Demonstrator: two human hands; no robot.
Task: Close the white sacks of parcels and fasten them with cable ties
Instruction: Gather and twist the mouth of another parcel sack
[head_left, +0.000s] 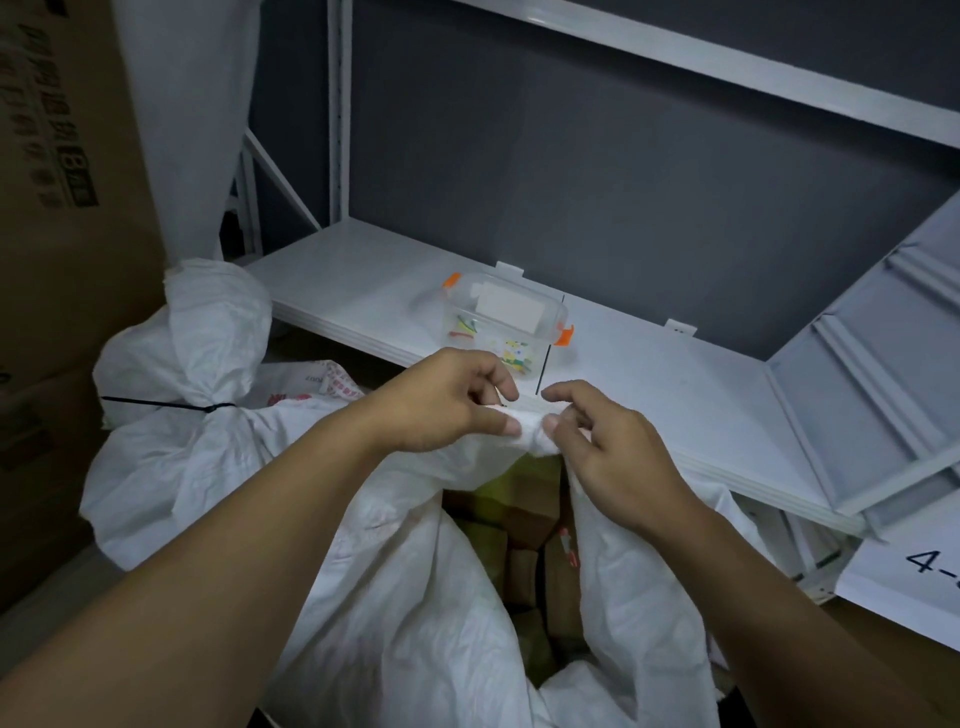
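Note:
An open white sack (415, 597) stands in front of me, with brown and green parcels (524, 525) showing through its mouth. My left hand (441, 405) and my right hand (608, 441) both pinch the far rim of the sack, bunched between the thumbs. A thin black cable tie (545, 353) sticks up just behind my fingers; which hand holds it I cannot tell. To the left stands a second white sack (176, 415), its neck fastened with a black cable tie (156, 404).
A white metal shelf (675, 395) runs behind the sack. On it sits a clear plastic box (504, 322) with orange clips and coloured bits inside. Large cardboard boxes (62, 260) stand at the left. A white sign marked "4-" (924, 566) is at the right.

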